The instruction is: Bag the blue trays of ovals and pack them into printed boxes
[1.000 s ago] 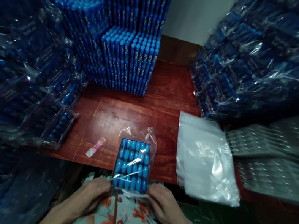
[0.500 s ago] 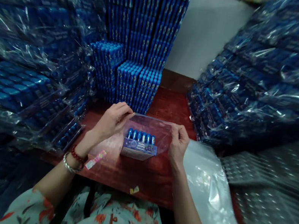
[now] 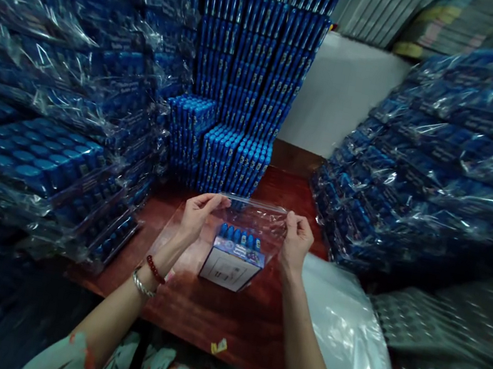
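Clear bag (image 3: 268,225), left hand (image 3: 197,217), right hand (image 3: 296,244) pinching, blue stacks (image 3: 232,156) behind

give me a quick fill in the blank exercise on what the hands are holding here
1. The box holds tubes with ____ caps.
2. The box sits ____ the clear bag, whose top edge the left hand and the right hand pinch with their fingers.
3. The red bead bracelet is on the ____ wrist.

Missing words: blue; inside; left
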The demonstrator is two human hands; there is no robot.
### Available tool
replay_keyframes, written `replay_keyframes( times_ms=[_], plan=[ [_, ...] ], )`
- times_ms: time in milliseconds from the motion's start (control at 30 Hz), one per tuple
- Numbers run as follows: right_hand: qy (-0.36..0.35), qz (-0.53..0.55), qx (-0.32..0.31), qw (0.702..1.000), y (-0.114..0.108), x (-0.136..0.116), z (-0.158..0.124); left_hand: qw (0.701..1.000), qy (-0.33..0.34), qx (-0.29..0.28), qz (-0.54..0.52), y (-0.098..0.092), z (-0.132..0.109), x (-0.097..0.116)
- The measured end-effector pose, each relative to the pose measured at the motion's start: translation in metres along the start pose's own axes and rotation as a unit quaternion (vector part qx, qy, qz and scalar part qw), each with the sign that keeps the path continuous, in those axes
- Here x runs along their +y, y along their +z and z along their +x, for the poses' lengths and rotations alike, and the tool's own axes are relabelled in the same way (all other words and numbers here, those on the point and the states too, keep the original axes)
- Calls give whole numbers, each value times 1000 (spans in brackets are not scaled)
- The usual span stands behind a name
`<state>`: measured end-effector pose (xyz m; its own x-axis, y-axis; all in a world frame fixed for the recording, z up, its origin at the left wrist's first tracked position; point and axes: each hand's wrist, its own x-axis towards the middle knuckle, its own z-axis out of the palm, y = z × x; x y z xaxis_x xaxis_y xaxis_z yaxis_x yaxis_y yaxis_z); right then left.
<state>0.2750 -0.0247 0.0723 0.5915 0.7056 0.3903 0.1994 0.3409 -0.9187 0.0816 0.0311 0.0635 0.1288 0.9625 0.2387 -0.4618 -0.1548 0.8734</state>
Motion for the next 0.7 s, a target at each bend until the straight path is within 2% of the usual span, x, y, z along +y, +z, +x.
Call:
replay_keyframes(
  times_ms=[67,100,167,200,267,333,400,500,633,700],
  plan=[
    [-38,-90,35,995,-2,-1,7,999,-14,-15,-28,2,2,2],
    [-81,-144,67,984,-3,-4,9,999,-19,-25,-31,3,2,4],
    [-215,-254,123,935,1,-13,7,999,-22,-40,-23,5,2,6],
    [-294,-304,116,899,6,-19,4,999,-19,-43,-15,6,1,8],
    [-428,-380,19,820,19,-31,-6,999,-11,-43,-3,8,0,9],
    [-501,-427,-92,747,37,-38,-15,999,4,-37,9,9,-1,9],
    [-530,-456,-139,702,54,-41,-21,999,20,-33,27,8,-1,8],
    [-540,-483,-169,669,68,-43,-20,996,40,-32,73,4,-2,7],
    [-546,-496,-236,632,68,-51,-12,983,65,-43,166,-2,-6,11],
    [-548,-501,-244,624,66,-55,-12,977,71,-56,194,-4,-7,12]
  ],
)
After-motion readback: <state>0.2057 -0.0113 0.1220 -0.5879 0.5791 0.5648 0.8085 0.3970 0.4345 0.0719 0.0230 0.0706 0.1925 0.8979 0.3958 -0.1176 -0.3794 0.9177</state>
